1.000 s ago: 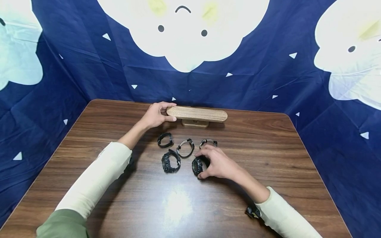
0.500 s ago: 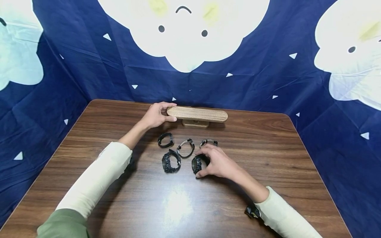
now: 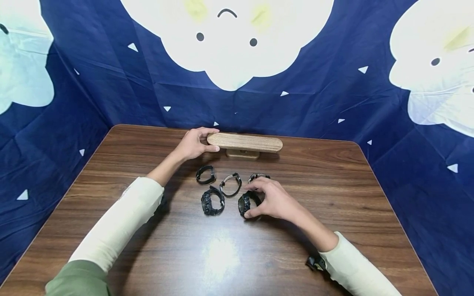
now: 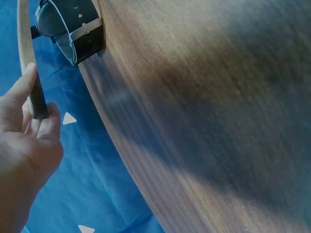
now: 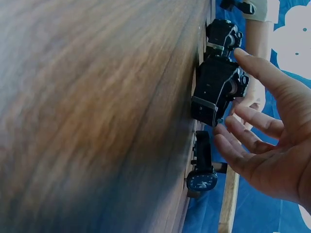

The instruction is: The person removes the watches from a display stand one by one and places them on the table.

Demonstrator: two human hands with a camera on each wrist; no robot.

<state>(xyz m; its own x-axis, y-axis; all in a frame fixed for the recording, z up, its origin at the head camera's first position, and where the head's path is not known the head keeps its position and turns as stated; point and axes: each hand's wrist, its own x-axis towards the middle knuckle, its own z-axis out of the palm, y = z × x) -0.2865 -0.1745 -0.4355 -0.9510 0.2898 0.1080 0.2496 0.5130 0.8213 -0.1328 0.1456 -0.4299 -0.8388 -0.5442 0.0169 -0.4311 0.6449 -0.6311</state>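
At the back of the table, my left hand (image 3: 193, 144) holds the left end of a wooden watch stand's bar (image 3: 245, 142), thumb in front and fingers behind. The left wrist view shows its thumb and fingers around the bar's end (image 4: 39, 104). My right hand (image 3: 273, 200) is at a chunky black watch (image 3: 244, 204), which stands on its side. Thumb and fingers spread across it, fingertips right at its two edges; they look loosely bent in the right wrist view. Left of it lies a similar black watch (image 3: 208, 202).
Behind are a watch with a dark strap (image 3: 205, 175), a slimmer watch (image 3: 230, 184) and another watch (image 3: 259, 176) partly hidden by my right hand. The stand's base (image 3: 242, 153) rests near the back edge. A blue cloth (image 3: 333, 90) with white clouds surrounds the table.
My right hand has shifted slightly up and right, its thumb a little farther back, showing more of the watch's strap. My left hand and the stand stay put.
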